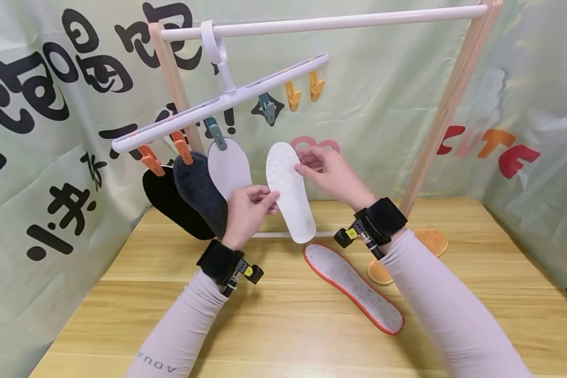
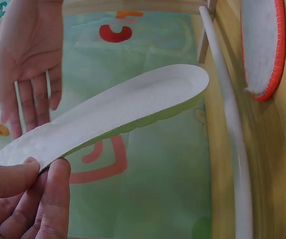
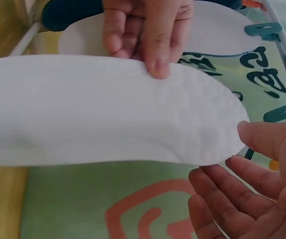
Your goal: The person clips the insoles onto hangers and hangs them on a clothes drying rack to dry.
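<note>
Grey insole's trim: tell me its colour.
The trim is red, clearest in the left wrist view.

A pale, wood-grained counter point(image 1: 274, 336) is seen. A grey insole point(image 1: 356, 289) edged in red is laid slantwise on it, right of the middle, its far end pointed left. Just beside it, an orange insole point(image 1: 432, 242) is placed, its middle hidden. Toward the back, a wood-posted rack point(image 1: 446, 113) is stood.
</note>
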`<state>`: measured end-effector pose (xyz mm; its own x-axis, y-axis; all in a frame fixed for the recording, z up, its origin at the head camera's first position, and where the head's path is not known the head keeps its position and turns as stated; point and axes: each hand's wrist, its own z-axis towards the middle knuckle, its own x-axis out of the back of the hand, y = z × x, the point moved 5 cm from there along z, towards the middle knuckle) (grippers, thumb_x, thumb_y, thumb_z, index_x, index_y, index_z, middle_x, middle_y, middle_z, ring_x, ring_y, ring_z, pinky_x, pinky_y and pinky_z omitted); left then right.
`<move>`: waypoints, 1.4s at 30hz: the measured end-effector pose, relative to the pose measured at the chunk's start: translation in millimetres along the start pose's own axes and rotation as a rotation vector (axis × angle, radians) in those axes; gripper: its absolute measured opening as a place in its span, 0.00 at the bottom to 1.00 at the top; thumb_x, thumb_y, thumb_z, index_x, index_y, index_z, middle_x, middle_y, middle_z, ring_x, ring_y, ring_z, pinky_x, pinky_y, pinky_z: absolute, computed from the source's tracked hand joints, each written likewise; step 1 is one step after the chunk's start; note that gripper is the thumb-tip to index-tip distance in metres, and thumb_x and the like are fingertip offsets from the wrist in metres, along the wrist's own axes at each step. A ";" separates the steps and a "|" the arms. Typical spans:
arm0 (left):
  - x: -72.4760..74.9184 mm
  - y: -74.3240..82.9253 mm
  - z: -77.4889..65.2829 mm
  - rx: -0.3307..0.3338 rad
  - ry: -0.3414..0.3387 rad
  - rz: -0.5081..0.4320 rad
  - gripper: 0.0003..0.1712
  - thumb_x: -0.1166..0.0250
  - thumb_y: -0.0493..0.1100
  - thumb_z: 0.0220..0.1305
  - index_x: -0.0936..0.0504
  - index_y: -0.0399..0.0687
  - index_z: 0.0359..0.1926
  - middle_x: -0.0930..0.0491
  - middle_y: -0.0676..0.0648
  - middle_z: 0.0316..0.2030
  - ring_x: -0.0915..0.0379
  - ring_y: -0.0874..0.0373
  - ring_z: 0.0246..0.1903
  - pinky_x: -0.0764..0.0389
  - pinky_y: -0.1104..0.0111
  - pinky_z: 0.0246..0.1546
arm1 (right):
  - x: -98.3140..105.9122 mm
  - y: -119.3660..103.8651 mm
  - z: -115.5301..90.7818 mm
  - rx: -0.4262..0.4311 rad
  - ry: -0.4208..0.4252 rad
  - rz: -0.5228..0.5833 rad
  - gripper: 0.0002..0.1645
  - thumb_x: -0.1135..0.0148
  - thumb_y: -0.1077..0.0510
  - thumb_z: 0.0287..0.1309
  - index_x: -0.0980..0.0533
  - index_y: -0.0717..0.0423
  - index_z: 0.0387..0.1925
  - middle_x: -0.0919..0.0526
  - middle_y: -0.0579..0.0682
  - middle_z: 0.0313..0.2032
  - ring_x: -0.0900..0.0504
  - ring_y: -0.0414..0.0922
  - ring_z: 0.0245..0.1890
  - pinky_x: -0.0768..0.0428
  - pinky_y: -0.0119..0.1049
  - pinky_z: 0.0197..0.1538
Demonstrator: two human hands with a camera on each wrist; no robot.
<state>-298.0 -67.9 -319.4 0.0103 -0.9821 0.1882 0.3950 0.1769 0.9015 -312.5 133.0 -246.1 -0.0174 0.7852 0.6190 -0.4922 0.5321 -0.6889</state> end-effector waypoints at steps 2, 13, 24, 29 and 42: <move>1.2 1.7 -0.1 -0.009 -0.001 0.001 0.09 0.28 0.36 0.72 0.11 0.30 0.42 0.10 0.33 0.34 0.10 0.42 0.32 0.09 0.69 0.35 | 0.4 -6.6 4.2 0.022 0.004 0.009 0.27 0.34 0.54 0.76 0.24 0.64 0.68 0.14 0.62 0.60 0.14 0.56 0.61 0.17 0.52 0.67; 6.9 5.3 -0.8 -0.026 0.008 0.018 0.10 0.27 0.37 0.71 0.10 0.31 0.42 0.10 0.31 0.35 0.13 0.61 0.27 0.10 0.70 0.34 | 3.2 -30.4 21.7 0.020 -0.010 0.016 0.35 0.37 0.50 0.78 0.32 0.57 0.78 0.19 0.59 0.70 0.19 0.54 0.70 0.15 0.51 0.65; 8.9 5.9 0.9 -0.040 0.010 0.053 0.10 0.27 0.39 0.71 0.10 0.32 0.43 0.09 0.33 0.34 0.10 0.55 0.28 0.09 0.70 0.35 | -0.8 -62.9 42.8 0.041 0.028 0.031 0.49 0.39 0.46 0.79 0.51 0.57 0.86 0.31 0.56 0.80 0.30 0.48 0.80 0.24 0.46 0.76; 9.8 5.7 1.0 -0.042 0.010 0.057 0.10 0.26 0.39 0.71 0.09 0.32 0.42 0.09 0.33 0.34 0.09 0.47 0.30 0.09 0.69 0.36 | -2.2 -67.2 53.9 0.052 0.043 0.118 0.47 0.42 0.46 0.81 0.51 0.57 0.86 0.32 0.57 0.80 0.30 0.47 0.80 0.28 0.44 0.79; 11.9 6.3 2.5 -0.059 0.017 0.082 0.09 0.26 0.39 0.71 0.08 0.34 0.41 0.09 0.34 0.32 0.10 0.43 0.31 0.09 0.68 0.34 | -3.4 -68.4 67.1 0.096 0.040 0.382 0.37 0.48 0.50 0.85 0.44 0.56 0.84 0.26 0.58 0.74 0.24 0.48 0.74 0.25 0.36 0.75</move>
<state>-297.7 -78.3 -310.5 0.0607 -0.9655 0.2532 0.4460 0.2532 0.8585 -337.1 72.7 -175.8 -0.1823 0.9337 0.3081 -0.5360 0.1683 -0.8273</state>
